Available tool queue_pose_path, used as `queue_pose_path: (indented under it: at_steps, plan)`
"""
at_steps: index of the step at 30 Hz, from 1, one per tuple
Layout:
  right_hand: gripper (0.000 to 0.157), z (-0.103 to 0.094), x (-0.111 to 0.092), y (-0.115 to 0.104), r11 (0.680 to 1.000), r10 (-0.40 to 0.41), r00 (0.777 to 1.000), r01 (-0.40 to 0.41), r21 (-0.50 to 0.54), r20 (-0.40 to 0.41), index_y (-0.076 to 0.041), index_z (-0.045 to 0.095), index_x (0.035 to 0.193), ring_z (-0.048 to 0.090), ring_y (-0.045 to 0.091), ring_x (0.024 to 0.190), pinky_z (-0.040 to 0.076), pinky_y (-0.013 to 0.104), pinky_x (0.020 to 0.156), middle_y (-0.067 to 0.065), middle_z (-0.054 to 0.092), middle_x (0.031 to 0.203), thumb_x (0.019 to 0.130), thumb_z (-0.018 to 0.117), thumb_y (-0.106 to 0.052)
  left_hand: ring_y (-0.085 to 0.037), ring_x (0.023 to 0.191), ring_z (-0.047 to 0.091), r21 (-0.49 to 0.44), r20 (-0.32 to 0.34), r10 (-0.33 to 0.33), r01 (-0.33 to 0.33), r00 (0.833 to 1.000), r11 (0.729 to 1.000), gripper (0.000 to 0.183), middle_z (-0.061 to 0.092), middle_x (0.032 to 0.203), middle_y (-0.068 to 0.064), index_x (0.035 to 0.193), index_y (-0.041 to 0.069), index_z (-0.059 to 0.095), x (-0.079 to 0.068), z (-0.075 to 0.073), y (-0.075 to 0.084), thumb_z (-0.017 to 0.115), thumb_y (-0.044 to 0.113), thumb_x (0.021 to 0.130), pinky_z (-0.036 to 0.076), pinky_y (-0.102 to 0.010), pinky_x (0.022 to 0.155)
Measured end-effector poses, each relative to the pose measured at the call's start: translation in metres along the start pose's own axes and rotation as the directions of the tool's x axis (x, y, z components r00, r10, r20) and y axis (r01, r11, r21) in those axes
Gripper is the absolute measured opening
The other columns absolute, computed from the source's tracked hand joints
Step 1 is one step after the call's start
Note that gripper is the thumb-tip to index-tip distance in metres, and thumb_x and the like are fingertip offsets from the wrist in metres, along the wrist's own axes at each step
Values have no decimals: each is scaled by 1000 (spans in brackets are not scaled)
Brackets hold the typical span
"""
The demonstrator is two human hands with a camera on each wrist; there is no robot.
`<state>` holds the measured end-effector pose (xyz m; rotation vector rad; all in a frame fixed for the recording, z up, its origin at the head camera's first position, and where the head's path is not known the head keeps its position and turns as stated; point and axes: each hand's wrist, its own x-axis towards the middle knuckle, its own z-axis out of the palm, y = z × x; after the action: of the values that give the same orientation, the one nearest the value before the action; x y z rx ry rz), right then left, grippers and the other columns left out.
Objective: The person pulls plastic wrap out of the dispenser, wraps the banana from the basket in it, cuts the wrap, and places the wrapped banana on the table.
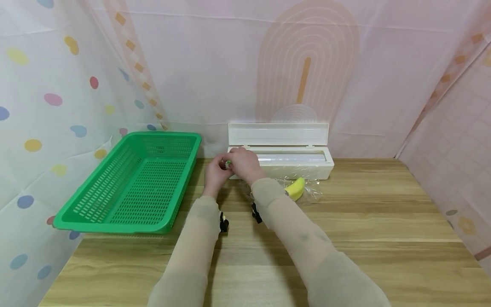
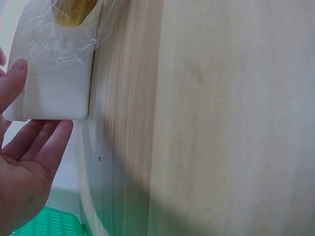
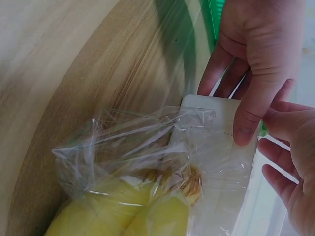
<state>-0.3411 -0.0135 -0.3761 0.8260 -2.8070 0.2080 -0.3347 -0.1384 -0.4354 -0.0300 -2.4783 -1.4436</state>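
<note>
A white cling film box stands against the back wall with its lid up and a film roll inside. My left hand holds its left end; in the left wrist view the thumb lies on the front face and the fingers touch the end. Beside it, my right hand pinches a small green-and-white piece at the box's top left edge, mostly hidden by fingers. Clear film hangs down the front and covers yellow bananas, which lie on the table before the box.
A green slotted basket stands left of the box on the wooden table. Patterned cloth rises behind and at both sides. The box's raised lid stands close to the back cloth.
</note>
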Motion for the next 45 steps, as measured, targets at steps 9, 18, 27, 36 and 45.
queue_pose_path:
  at_steps: [9, 18, 27, 36, 45]
  plan:
    - [35, 5, 1, -1, 1000, -17, 1000, 17, -24, 13, -27, 71, 121, 64, 19, 91, 55, 34, 74, -3, 68, 104, 92, 67, -9, -28, 89, 57, -26, 14, -28, 28, 1000, 999, 48, 66, 106, -18, 127, 8, 65, -2, -1, 1, 80, 9, 81, 50, -40, 78]
    - [31, 6, 1, -1, 998, 2, 1000, -1, -58, 10, -28, 72, 119, 66, 17, 95, 56, 34, 75, -5, 69, 106, 92, 69, -12, -29, 93, 59, -13, 21, -34, 34, 999, 999, 50, 66, 108, -17, 128, 7, 64, -2, -4, 1, 81, 12, 81, 50, -40, 79]
    - [35, 6, 1, -1, 997, 12, 1000, -12, -79, -7, -29, 73, 119, 66, 18, 93, 57, 34, 72, -4, 69, 106, 90, 70, -9, -31, 103, 64, -1, 38, -37, 37, 999, 999, 52, 68, 116, -18, 130, 8, 64, 1, -6, -1, 81, 15, 81, 54, -43, 84]
    - [28, 6, 1, 0, 999, 16, 1000, -17, -51, -11, -25, 76, 111, 67, 17, 96, 56, 33, 78, -4, 70, 108, 85, 77, -15, -30, 105, 65, -16, 47, -44, 45, 998, 999, 54, 68, 118, -18, 132, 7, 62, 1, -7, -4, 82, 16, 82, 55, -42, 84]
    - [23, 6, 2, 3, 1000, 6, 1000, -6, -6, -18, -18, 78, 104, 67, 17, 98, 55, 31, 81, -2, 71, 108, 83, 78, -10, -30, 105, 66, -52, 49, -32, 34, 998, 998, 59, 68, 118, -21, 134, 3, 60, 2, -7, -4, 83, 15, 81, 55, -40, 84]
